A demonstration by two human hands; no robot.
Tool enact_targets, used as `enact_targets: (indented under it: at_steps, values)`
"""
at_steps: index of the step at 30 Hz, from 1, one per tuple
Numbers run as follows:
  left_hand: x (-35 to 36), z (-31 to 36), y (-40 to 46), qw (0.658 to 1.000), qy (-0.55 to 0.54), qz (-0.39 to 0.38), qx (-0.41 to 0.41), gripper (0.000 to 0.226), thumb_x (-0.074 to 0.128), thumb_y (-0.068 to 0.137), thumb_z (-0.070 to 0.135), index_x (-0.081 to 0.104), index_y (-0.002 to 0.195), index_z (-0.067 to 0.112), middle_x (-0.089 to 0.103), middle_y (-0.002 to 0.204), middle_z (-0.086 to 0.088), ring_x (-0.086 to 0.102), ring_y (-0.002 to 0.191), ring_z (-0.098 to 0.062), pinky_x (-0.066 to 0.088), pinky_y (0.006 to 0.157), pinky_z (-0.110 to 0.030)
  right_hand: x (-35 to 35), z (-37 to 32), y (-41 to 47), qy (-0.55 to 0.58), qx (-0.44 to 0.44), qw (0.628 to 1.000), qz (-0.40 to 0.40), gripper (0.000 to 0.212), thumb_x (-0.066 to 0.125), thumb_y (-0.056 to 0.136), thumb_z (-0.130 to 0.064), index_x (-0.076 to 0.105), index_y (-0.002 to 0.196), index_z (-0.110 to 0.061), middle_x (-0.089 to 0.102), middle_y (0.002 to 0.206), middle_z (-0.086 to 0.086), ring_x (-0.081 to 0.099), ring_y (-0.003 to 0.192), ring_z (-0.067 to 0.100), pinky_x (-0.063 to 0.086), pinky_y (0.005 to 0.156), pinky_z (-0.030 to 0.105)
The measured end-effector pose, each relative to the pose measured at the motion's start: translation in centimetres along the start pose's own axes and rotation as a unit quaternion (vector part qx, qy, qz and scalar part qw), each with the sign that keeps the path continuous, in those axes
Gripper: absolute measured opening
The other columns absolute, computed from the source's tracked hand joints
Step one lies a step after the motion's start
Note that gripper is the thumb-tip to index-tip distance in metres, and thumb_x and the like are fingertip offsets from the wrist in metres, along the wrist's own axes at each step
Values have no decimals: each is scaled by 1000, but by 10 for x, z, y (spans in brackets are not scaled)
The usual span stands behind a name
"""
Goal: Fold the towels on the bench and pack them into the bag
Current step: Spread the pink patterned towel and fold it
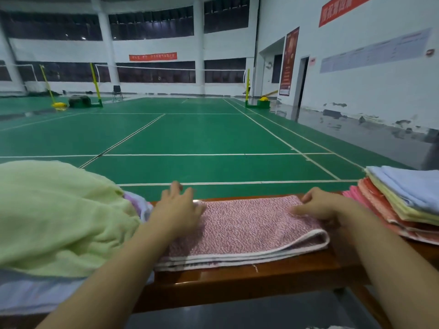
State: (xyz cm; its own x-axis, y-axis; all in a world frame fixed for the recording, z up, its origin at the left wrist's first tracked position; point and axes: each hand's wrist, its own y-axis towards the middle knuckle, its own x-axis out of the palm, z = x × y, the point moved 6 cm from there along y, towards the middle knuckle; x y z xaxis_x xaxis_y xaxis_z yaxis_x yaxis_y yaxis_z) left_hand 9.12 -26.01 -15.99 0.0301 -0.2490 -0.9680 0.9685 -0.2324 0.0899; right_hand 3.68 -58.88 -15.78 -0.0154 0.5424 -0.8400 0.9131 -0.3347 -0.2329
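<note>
- A folded pink speckled towel (247, 229) is laid flat on the wooden desk (237, 279)
- The left hand (177, 207) is pressed on its left end, fingers spread
- The right hand (320, 206) is rested on its right end, fingers loosely extended
- A stack of folded towels (403, 205) is seen right, a green towel (59, 217) left

pink towel (247, 224): nubby terry cloth | bench (237, 276): glossy wood, probably varnished

Left hand (177, 205) motion-blurred, finger pose unclear. Green towel (54, 217) cut off at left edge, folded stack (403, 200) cut off at right edge. Red banner (153, 57) text too small to read.
</note>
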Motion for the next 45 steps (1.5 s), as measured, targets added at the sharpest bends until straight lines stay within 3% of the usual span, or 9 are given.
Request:
enact_targets:
  at_steps: [3, 10, 20, 24, 27, 32, 39, 42, 45]
  values:
    - [20, 39, -12, 986, -77, -77, 124, 69, 34, 95, 71, 29, 153, 33, 21, 161, 0, 23, 148, -24, 21, 121, -56, -2, -6, -13, -35, -3, 998, -57, 53, 68, 92, -48, 41, 127, -19, 52, 108, -1, 49, 78, 11, 44, 67, 26]
    - [60, 51, -18, 984, 57, -109, 132, 84, 6, 79, 93, -3, 153, 55, -11, 168, 7, -17, 154, -24, -19, 107, -75, 5, -3, -20, 50, -93, 984, -145, 53, 88, 74, -29, 68, 123, -28, 55, 118, -12, 60, 103, 8, 50, 78, 19]
    - [63, 82, 4, 987, 32, -68, 141, 85, 10, 83, 90, 7, 157, 48, 1, 169, 7, -4, 156, -23, -16, 109, -75, -13, -6, -17, 455, -106, 871, -149, 64, 71, 79, 10, 55, 139, -8, 71, 113, 18, 69, 80, 22, 62, 66, 28]
    - [48, 96, 16, 969, -217, 1, 119, 64, 34, 96, 70, 36, 150, 36, 37, 158, 9, 40, 141, -15, 22, 118, -65, -22, -18, -18, 514, -120, 843, -102, 69, 70, 76, 9, 54, 141, -8, 63, 131, 16, 70, 90, 25, 62, 79, 34]
    - [18, 79, 22, 930, -352, 64, 78, 46, 45, 103, 48, 54, 139, 21, 58, 138, 6, 56, 121, -12, 46, 108, -42, -31, -32, -27, 494, -137, 855, -80, 71, 73, 73, 8, 56, 140, -12, 63, 128, 19, 69, 90, 27, 60, 80, 35]
    - [-8, 23, 28, 900, -428, 66, -46, 40, 44, 106, 43, 61, 119, 9, 69, 108, -9, 67, 82, -23, 59, 79, -40, -11, -90, -50, 425, -181, 885, -59, 67, 74, 79, 10, 58, 139, -16, 60, 119, 14, 71, 82, 26, 60, 70, 33]
    - [1, -25, 19, 866, -465, -7, -183, 64, 44, 101, 58, 64, 91, -1, 59, 63, -11, 50, 44, -20, 41, 46, -21, 52, -153, -57, 390, -220, 886, -117, 37, 64, 98, -38, 60, 128, -17, 66, 122, 3, 70, 80, 18, 56, 59, 28]
    - [4, -28, 18, 928, -335, -21, -159, 56, 60, 94, 57, 64, 82, 2, 58, 58, -7, 51, 41, -18, 40, 47, -21, 44, -135, -38, 272, -201, 941, 25, 29, 56, 102, -41, 66, 113, -17, 71, 111, 0, 70, 81, 15, 56, 66, 30]
    - [10, -22, 19, 980, -150, -28, -131, 64, 57, 89, 68, 65, 85, 5, 69, 87, -13, 66, 80, -27, 49, 71, -28, 48, -110, -14, 98, -142, 979, 107, 41, 53, 100, -47, 71, 96, -10, 70, 89, 8, 66, 78, 23, 47, 73, 32]
